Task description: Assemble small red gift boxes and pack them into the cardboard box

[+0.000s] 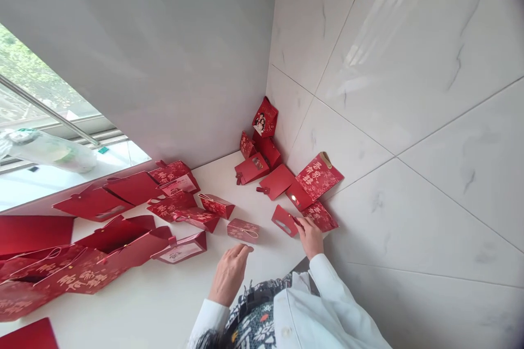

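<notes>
My right hand (311, 236) is closed on the edge of a small red gift box (284, 220) with a clear oval window, at the table's right side. Behind those fingers lies a patterned red box (321, 217) with gold characters, partly covered. My left hand (231, 272) is over the white table (254, 267), its back toward me and its fingers loosely bent, with nothing seen in it. Just beyond its fingertips rests a small pinkish-red box (243, 230) with a cord loop, apart from the hand.
Several red gift bags (84, 278) and boxes crowd the table's left side. More red boxes (266, 152) cluster in the far corner, against the grey wall (184, 60) and marbled tiles (434, 174). A wrapped plastic bottle (53, 150) lies on the windowsill.
</notes>
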Demonstrator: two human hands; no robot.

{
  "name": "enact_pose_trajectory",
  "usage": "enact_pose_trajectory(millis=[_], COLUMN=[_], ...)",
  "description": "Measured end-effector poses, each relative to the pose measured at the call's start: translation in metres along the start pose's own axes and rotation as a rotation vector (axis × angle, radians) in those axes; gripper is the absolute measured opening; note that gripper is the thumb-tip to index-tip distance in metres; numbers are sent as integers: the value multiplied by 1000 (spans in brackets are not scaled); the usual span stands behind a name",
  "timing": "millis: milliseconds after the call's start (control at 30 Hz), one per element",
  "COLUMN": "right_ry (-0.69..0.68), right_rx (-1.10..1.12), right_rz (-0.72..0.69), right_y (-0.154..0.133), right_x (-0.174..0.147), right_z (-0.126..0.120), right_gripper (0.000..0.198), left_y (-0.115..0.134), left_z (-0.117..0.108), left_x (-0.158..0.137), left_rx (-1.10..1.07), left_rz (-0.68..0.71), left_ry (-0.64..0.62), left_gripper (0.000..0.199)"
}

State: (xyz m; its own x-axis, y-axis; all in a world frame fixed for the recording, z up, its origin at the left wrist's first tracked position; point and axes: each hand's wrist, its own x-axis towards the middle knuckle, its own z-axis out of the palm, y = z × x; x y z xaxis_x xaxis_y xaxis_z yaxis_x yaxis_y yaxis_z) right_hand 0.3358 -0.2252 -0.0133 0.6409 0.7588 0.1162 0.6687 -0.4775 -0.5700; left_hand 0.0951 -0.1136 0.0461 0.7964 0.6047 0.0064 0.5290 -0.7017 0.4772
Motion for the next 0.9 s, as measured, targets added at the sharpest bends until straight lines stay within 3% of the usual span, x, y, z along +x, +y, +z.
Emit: enact_pose_trajectory(millis=[233,433,533,633,767,900], right_ry=[-74,81,104,132,74,-102], right_rx=[89,19,-39,-60,42,130], right_rz=[-189,-343,-439,-462,-482,-520], right_y=[-15,0,-3,-24,-71,-129], right_x=[-24,-12,10,38,92,155], right_z=[17,25,28,29,44,83], right_gripper=[35,46,54,57,54,45], left_y=[7,5,-7,-21,-40,-55], left_z=[-6,-20,-32,-43,-55,-57], left_x=[-7,-29,-45,-67,-96,-121], left_rx=[12,23,62,94,115,127], left_rz=[25,-78,-211,-325,-468,-593], left_ry=[23,38,87,110,84,52], left_gripper=[27,24,23,23,26,31])
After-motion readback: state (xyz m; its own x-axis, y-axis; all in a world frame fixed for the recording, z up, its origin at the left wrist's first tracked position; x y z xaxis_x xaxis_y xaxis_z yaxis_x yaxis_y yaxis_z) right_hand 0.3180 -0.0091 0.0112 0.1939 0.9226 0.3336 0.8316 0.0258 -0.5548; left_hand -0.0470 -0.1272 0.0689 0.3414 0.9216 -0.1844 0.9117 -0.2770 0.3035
